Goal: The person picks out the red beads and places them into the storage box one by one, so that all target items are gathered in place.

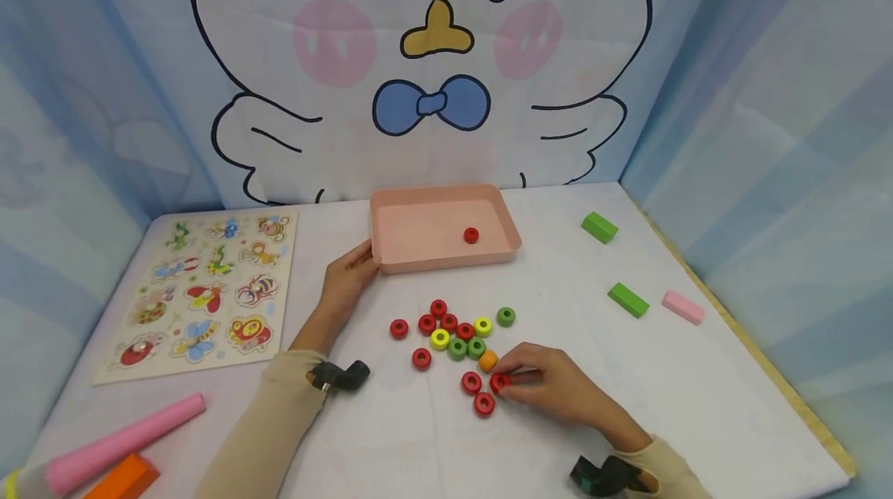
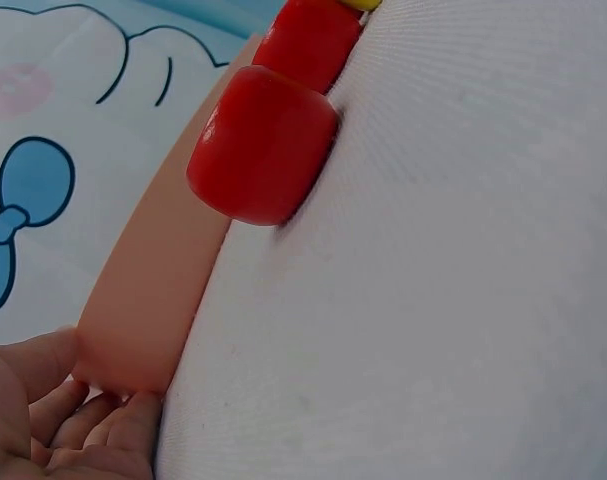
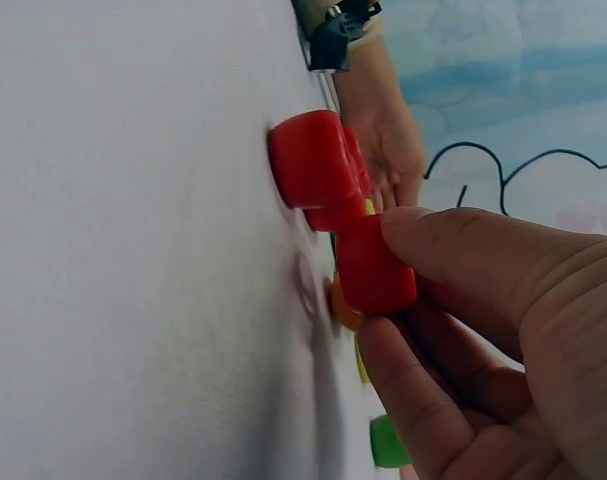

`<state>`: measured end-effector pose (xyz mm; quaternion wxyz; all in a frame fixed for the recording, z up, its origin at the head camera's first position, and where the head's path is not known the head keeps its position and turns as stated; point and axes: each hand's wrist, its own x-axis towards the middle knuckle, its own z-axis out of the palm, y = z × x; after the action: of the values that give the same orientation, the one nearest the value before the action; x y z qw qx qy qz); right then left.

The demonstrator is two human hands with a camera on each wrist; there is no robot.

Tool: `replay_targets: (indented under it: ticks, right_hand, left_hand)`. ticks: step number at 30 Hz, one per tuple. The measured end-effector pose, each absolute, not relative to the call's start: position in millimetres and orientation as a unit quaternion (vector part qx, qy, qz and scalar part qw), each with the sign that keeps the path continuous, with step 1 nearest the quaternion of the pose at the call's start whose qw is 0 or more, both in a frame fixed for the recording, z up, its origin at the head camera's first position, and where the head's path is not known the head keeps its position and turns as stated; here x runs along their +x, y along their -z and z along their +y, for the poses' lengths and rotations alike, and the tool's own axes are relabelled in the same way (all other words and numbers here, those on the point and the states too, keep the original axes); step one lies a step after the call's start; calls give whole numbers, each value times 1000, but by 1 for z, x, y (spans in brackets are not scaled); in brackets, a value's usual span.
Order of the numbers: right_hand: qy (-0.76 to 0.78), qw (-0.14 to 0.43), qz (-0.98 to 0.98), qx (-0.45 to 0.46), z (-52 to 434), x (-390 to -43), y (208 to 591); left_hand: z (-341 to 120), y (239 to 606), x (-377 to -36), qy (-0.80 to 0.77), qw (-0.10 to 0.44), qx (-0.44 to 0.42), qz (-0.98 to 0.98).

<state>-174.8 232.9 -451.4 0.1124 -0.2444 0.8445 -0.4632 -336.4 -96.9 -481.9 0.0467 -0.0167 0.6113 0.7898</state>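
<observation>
Between thumb and fingers my right hand (image 1: pixel 556 384) pinches a red bead (image 3: pixel 371 272), which the right wrist view shows close up, apparently just off the table. Two other red beads (image 1: pixel 484 404) lie beside it, and an orange bead (image 1: pixel 487 361) is near the fingertips. My left hand (image 1: pixel 346 280) holds the near left corner of a pink tray (image 1: pixel 418 224), thumb on one side and fingers on the other. Inside the tray lies a single red bead (image 1: pixel 470 235). A loose cluster of red, green (image 1: pixel 456 349) and yellow beads (image 1: pixel 439 339) spreads between the tray and my right hand.
An insect picture board (image 1: pixel 202 294) lies at the left. Green blocks (image 1: pixel 629 300) and a pink block (image 1: pixel 683 307) are on the right. A pink rod (image 1: pixel 129 437) and an orange block (image 1: pixel 125 477) sit front left. Behind the tray hangs a printed curtain.
</observation>
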Motion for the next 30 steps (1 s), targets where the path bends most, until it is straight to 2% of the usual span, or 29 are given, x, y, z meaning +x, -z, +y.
replay_targets:
  ticks: [15,30]
  right_hand:
    - [436,105,858,-251,235,-234,430]
    - [390,57,907,-148,215,-364,398]
  left_hand:
    - [-101,491,-330,-773,51,-28,632]
    - [-96,487,-337,-792,32,-9,610]
